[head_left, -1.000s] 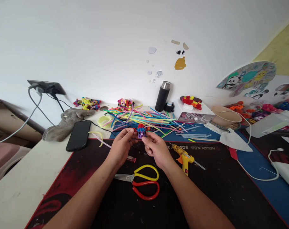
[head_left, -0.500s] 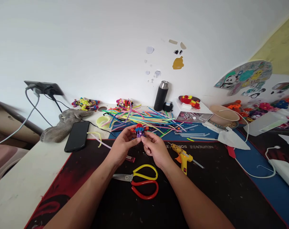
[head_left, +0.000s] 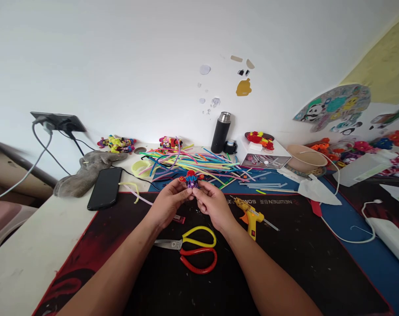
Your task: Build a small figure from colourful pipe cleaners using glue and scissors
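My left hand [head_left: 169, 202] and my right hand [head_left: 213, 202] meet above the black desk mat [head_left: 301, 259], both pinching a small pipe-cleaner figure [head_left: 192, 179] in red, blue and purple. Their fingertips close on it from either side. Just behind it lies a loose heap of coloured pipe cleaners [head_left: 193, 162]. Below my hands rest scissors with a yellow and a red handle [head_left: 196, 248]. A yellow glue gun [head_left: 250, 214] lies to the right of my right hand.
A black phone [head_left: 104, 188] and a grey cloth [head_left: 84, 173] lie at the left. A black flask [head_left: 221, 131], a white box [head_left: 265, 156], a bowl [head_left: 306, 160] and finished craft pieces line the back. White cables [head_left: 347, 239] trail at the right.
Both hands keep their hold on the small figure and have shifted slightly left and closer together. The view has drifted a little to the right.
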Demonstrator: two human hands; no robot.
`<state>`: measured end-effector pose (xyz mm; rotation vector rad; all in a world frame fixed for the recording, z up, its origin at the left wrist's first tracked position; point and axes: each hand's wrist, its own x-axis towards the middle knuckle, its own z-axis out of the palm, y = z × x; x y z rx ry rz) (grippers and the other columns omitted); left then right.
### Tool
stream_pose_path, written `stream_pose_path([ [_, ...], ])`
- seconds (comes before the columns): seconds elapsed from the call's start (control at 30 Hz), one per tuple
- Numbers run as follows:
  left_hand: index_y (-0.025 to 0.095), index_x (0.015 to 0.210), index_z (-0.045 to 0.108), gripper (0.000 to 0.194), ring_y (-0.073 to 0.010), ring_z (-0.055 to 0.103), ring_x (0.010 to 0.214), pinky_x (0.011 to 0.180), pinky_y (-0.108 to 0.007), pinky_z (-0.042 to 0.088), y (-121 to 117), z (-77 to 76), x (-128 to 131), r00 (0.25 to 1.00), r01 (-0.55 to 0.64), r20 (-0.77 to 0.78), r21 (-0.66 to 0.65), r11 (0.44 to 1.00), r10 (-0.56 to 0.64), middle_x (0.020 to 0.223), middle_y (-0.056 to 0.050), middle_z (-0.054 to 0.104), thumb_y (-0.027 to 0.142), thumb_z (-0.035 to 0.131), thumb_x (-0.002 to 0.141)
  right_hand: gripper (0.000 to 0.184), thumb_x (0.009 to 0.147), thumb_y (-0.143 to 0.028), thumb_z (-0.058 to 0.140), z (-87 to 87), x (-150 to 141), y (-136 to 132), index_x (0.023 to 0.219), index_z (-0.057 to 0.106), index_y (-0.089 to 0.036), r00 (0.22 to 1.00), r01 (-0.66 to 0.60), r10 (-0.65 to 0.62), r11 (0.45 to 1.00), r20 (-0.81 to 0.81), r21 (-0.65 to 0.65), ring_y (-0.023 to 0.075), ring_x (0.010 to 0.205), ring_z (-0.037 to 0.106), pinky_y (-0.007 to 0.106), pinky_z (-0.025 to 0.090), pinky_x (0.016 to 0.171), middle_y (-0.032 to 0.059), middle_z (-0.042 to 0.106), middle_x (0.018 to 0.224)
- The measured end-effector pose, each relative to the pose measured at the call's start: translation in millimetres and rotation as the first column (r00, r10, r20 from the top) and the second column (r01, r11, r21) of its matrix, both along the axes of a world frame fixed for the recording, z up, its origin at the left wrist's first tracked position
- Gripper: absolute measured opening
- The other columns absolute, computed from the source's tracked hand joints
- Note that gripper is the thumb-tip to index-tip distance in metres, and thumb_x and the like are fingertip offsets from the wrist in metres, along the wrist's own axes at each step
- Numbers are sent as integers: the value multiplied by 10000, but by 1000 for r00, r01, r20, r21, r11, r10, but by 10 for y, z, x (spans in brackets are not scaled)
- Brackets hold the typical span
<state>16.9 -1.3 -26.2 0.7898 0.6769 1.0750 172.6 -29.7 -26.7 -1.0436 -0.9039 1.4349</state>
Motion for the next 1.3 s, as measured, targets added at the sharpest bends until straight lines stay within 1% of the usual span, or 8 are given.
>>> stream_pose_path([
  [0.17, 159, 913, 785, 344, -146, 689, 756, 759, -266, 575, 9, -16, 3, 1000, -24, 9, 0, 1000, 24, 868, -37, 754, 262, 1024, 688, 599, 743, -554, 906, -1, -9, -1, 1161, 718, -170, 1000, -5, 5, 1000, -6, -9, 76, 421, 357, 216, 154, 417, -96, 491, 534],
  [0.23, 162, 897, 785, 311, -147, 695, 746, 763, -271, 583, 10, -13, 0, 1000, -28, 12, 0, 1000, 28, 859, -36, 760, 254, 1012, 705, 572, 749, -572, 899, 20, -11, -7, 1119, 713, -178, 1000, -12, 12, 1000, -18, -16, 74, 419, 366, 214, 147, 417, -91, 499, 550],
  [0.33, 165, 902, 781, 335, -160, 719, 764, 766, -272, 585, 10, -3, -4, 999, -31, 23, -13, 999, 31, 856, -43, 776, 252, 1020, 685, 557, 747, -618, 891, 69, -9, -14, 1043, 694, -190, 999, -2, 2, 1000, -38, -23, 68, 416, 373, 209, 142, 416, -90, 493, 569],
  [0.5, 171, 871, 739, 371, -178, 736, 764, 758, -288, 575, 6, 5, -3, 998, -53, 17, -28, 998, 54, 826, -40, 778, 267, 1028, 659, 566, 725, -675, 892, 103, 29, 13, 939, 661, -204, 990, 129, -129, 992, -60, 7, 62, 408, 339, 210, 142, 406, -100, 446, 557],
  [0.67, 169, 870, 720, 418, -176, 739, 756, 751, -285, 566, -1, 4, -2, 999, -43, -21, -24, 999, 43, 832, -41, 781, 298, 1044, 640, 510, 750, -615, 906, 47, 69, 49, 940, 677, -201, 976, 203, -200, 979, -80, 24, 59, 423, 322, 217, 140, 409, -96, 440, 572],
  [0.83, 175, 863, 717, 441, -169, 738, 751, 752, -278, 568, -11, 26, 0, 998, -25, -52, -13, 1000, 24, 812, -16, 765, 322, 1057, 622, 493, 759, -602, 907, 35, 73, 51, 906, 662, -201, 975, 203, -200, 979, -95, 22, 52, 424, 324, 218, 143, 411, -96, 443, 588],
  [1.07, 181, 861, 715, 411, -181, 732, 759, 746, -288, 562, -23, 20, 5, 995, 5, -96, 12, 1000, -3, 796, -16, 752, 327, 1039, 653, 480, 761, -597, 896, 48, 72, 48, 914, 689, -192, 978, 192, -191, 981, -83, 1, 54, 418, 317, 219, 150, 411, -100, 438, 561],
  [1.3, 182, 852, 718, 398, -186, 720, 767, 761, -300, 557, -24, 7, 7, 990, 7, -144, 55, 998, 1, 799, -25, 747, 349, 1026, 664, 485, 749, -604, 905, 30, 76, 55, 866, 659, -203, 976, 202, -201, 979, -78, 0, 56, 410, 320, 222, 147, 411, -99, 431, 544],
])
